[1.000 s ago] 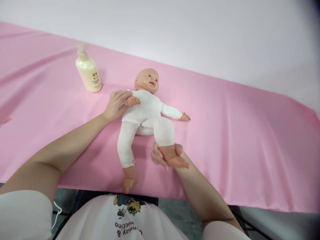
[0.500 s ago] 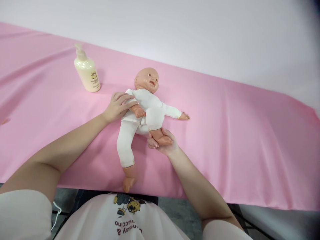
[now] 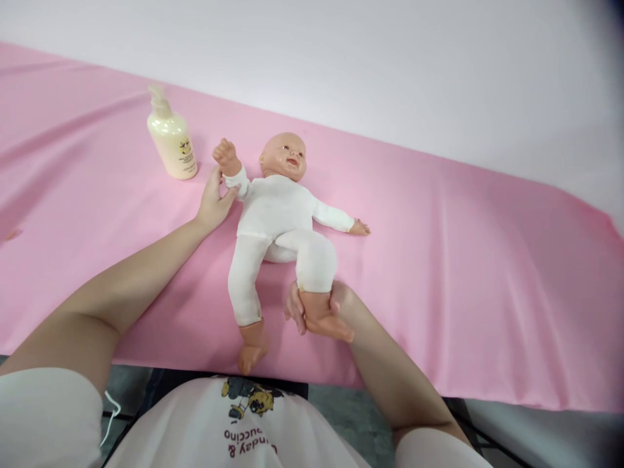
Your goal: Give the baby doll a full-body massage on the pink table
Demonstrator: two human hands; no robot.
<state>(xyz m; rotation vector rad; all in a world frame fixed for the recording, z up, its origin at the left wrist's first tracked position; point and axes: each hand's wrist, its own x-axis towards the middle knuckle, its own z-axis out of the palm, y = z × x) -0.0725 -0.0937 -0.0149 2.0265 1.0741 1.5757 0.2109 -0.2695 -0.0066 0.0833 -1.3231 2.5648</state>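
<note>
We find the pink cloth [image 3: 487, 273] covering the table, with open surface to the right; its near edge runs just below the doll's feet. The doll [image 3: 277, 214] lies face up at centre. Our right hand [image 3: 316, 312] grips its bent leg at the ankle; our left hand [image 3: 212, 201] clasps its raised arm. A closed pump bottle [image 3: 171, 142] stands beside that arm, contents unseen.

A baby doll [image 3: 280, 218] lies on pink cloth [image 3: 463, 273]; left hand [image 3: 213, 203] lifts its arm, right hand [image 3: 319, 312] grips its foot.
</note>
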